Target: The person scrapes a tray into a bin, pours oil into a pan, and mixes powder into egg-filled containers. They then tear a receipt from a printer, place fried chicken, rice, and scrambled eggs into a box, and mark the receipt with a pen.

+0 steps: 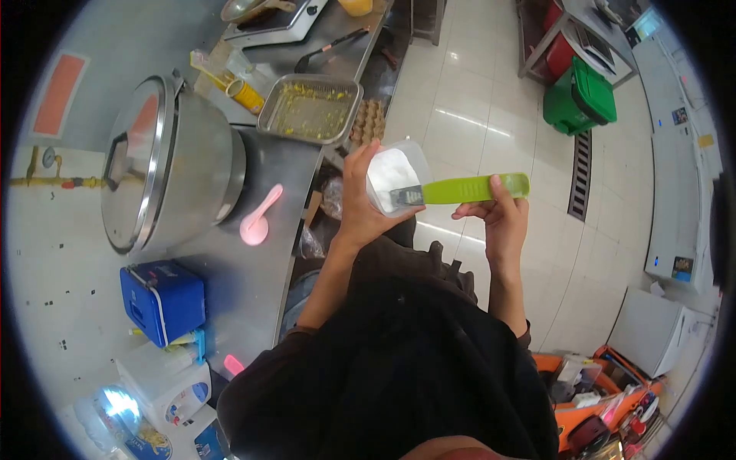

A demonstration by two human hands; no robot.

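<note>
My left hand (pixel 363 195) is wrapped round a clear plastic container (pixel 418 162) that holds white powder (pixel 389 170). In my right hand (pixel 502 218) is the end of a green handle (pixel 464 189), gripped between thumb and fingers. The grey end of this tool (pixel 406 196) lies over the powder, inside the container's opening. On the steel counter (pixel 222 264), to the left of my left hand, rests a pink spoon (pixel 255 228).
A large lidded steel pot (pixel 180 165) stands at the left, with a blue box (pixel 162 299) below it in view. A steel tray with yellow bits (pixel 310 110) sits near egg cartons (pixel 369 121). A green bin (pixel 579 97) stands on the tiled floor.
</note>
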